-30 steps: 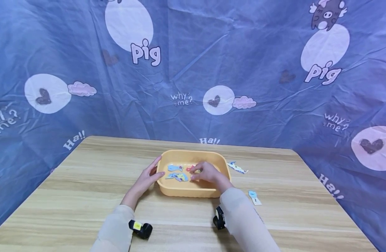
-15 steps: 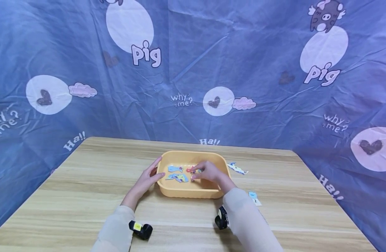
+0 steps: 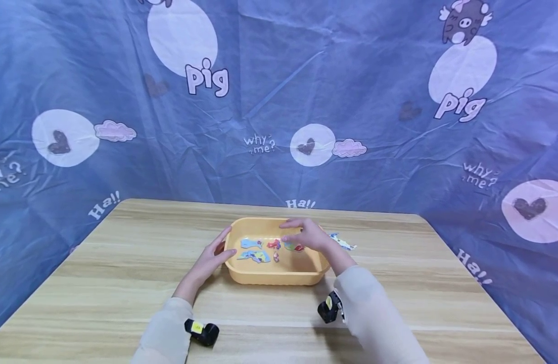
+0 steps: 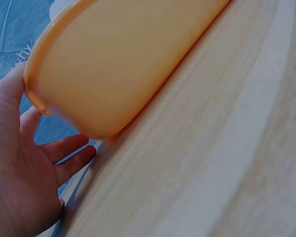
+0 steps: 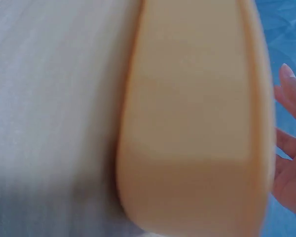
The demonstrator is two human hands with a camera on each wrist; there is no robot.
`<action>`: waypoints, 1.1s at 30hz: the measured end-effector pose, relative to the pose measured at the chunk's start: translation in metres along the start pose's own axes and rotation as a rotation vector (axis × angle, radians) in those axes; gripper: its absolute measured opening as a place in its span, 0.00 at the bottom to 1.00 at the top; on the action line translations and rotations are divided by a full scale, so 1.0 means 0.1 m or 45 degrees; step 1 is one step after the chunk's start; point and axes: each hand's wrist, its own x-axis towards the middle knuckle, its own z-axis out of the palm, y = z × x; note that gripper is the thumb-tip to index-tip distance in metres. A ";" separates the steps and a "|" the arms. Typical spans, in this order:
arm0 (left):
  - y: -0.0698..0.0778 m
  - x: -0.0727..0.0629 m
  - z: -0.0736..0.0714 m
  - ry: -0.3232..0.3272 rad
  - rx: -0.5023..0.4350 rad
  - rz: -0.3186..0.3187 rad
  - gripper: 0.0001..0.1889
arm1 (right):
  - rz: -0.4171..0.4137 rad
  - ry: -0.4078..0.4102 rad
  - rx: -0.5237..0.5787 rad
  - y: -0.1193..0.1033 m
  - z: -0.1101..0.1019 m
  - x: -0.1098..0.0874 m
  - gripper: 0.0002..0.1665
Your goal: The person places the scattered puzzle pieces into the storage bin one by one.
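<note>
A yellow plastic tub (image 3: 274, 278) stands on the table. My left hand (image 3: 210, 257) holds its left end, thumb over the rim and fingers along the outside; in the left wrist view the fingers touch the tub's outer wall. Over the tub's right part hangs my right hand (image 3: 310, 236), fingers spread and holding nothing. Several flat cut-out pieces lie in the tub: a light blue one (image 3: 250, 243), a blue and yellow one (image 3: 254, 256), a red one (image 3: 274, 244), a small reddish one (image 3: 276, 257), and a green and red one (image 3: 293, 246) partly under the right hand.
Right of the tub, a white and blue cut-out piece (image 3: 344, 241) lies on the wooden table (image 3: 138, 253), partly behind my right wrist. A blue printed cloth (image 3: 261, 101) hangs behind the table.
My right hand has let go of the small reddish piece, which lies in the tub. The hand has risen and moved right; its sleeve now hides the blue and white table piece. Left hand keeps its hold.
</note>
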 end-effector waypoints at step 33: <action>0.05 -0.04 0.03 -0.008 -0.003 0.003 0.35 | -0.064 0.193 0.081 0.34 -0.65 -1.05 0.22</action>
